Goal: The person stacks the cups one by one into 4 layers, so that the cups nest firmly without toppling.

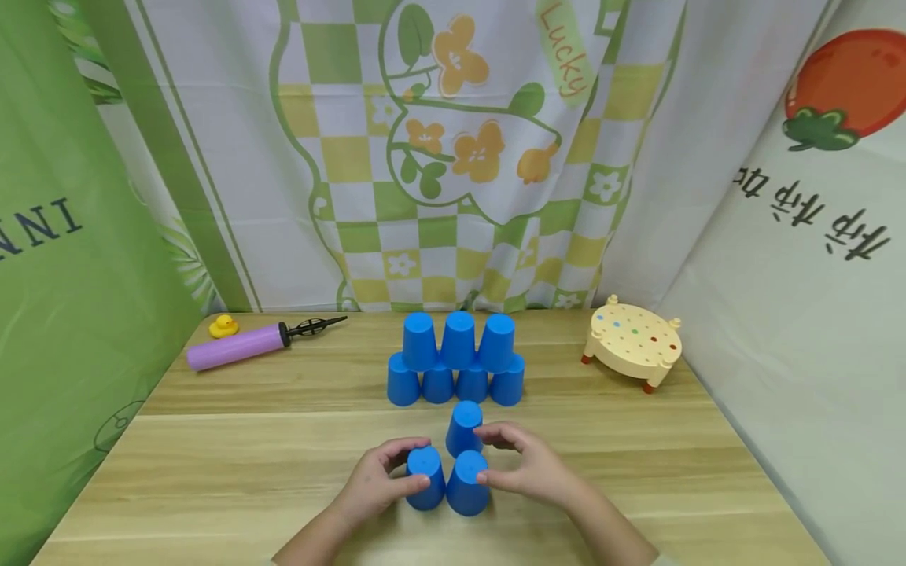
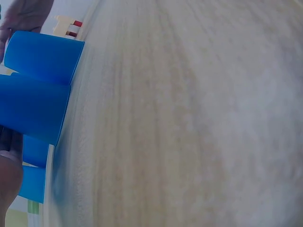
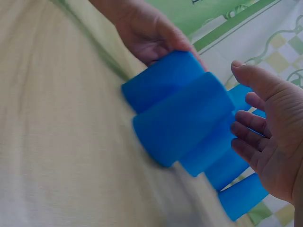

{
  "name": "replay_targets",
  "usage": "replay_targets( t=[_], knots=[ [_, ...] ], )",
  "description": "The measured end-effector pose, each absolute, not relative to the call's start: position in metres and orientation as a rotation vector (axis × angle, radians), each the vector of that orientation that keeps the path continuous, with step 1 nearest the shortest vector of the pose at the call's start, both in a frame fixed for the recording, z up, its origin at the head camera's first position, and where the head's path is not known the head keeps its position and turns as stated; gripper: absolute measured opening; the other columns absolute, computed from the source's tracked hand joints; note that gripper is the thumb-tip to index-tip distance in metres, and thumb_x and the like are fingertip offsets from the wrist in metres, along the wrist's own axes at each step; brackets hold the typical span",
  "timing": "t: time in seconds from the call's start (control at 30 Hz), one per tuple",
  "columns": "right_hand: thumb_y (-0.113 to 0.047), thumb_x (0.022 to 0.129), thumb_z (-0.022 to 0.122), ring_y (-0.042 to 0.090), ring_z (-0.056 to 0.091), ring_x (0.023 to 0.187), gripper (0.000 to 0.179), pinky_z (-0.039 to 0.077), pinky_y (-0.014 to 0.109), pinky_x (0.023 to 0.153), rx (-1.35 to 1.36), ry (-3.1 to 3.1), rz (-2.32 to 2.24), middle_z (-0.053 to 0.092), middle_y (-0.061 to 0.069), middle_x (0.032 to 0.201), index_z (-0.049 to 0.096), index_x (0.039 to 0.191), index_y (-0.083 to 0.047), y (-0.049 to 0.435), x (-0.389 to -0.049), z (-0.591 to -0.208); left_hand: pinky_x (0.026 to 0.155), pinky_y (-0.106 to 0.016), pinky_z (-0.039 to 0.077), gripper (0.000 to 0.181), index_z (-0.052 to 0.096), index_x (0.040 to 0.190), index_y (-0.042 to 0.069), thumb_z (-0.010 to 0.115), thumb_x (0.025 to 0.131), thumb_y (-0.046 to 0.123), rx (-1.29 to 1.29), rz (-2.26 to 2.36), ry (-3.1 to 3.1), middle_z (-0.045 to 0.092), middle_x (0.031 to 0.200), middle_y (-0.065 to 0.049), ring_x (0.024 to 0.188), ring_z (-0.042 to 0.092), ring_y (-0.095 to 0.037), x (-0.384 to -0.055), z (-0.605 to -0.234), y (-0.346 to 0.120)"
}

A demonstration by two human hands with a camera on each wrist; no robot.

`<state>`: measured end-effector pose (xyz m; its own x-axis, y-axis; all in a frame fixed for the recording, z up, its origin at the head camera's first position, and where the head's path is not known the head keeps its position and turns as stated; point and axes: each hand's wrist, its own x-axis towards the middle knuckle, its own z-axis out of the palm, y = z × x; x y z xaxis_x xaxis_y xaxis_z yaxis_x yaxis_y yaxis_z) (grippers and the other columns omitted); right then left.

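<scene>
Three blue plastic cups stand upside down near me. My left hand (image 1: pixel 371 481) holds the left front cup (image 1: pixel 426 486), thumb on its near side and fingers round its far side. Beside it is the right front cup (image 1: pixel 468 491), with a third cup (image 1: pixel 463 432) just behind. My right hand (image 1: pixel 534 468) is at the right of these two, thumb and fingers spread. In the right wrist view the right hand (image 3: pixel 279 127) shows relaxed fingers and a gap to the nearest cup (image 3: pixel 184 120). The left wrist view shows the held cup (image 2: pixel 33 109) from its side.
Behind stand several more upside-down cups in two tiers, three upper cups (image 1: pixel 458 342) resting on a lower row (image 1: pixel 437 384). A purple hand pump (image 1: pixel 241 346) and a yellow rubber duck (image 1: pixel 223 326) lie back left. A cream stool-shaped toy (image 1: pixel 633 342) sits back right. Curtains (image 1: pixel 297 157) enclose the wooden table (image 1: pixel 248 448).
</scene>
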<state>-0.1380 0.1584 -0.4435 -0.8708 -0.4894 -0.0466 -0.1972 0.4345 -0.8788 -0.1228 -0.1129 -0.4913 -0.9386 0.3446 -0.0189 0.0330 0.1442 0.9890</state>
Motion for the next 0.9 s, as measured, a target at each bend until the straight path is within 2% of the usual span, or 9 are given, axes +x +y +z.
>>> replay_targets(
  t=[0.33,0.9],
  knots=[
    [-0.031,0.082,0.080,0.034,0.056,0.124,0.056,0.045,0.059,0.104,-0.558,2.319,-1.416,0.059,0.010,0.134,0.059,0.130,-0.012,0.153,-0.134,-0.455,0.108,-0.053,0.044,0.050,0.060,0.130,0.002,0.076,0.086,0.020,0.346,1.863,2.180,0.061,0.133,-0.018,0.125,0.056,-0.035,-0.122,-0.489,-0.113],
    [-0.032,0.083,0.079,0.033,0.058,0.121,0.053,0.047,0.056,0.103,-0.536,2.325,-1.402,0.060,0.010,0.132,0.060,0.128,-0.012,0.150,-0.135,-0.461,0.108,-0.053,0.044,0.055,0.057,0.133,-0.001,0.076,0.086,0.020,0.371,1.860,2.163,0.059,0.135,-0.020,0.127,0.055,-0.038,-0.123,-0.487,-0.115]
  ],
)
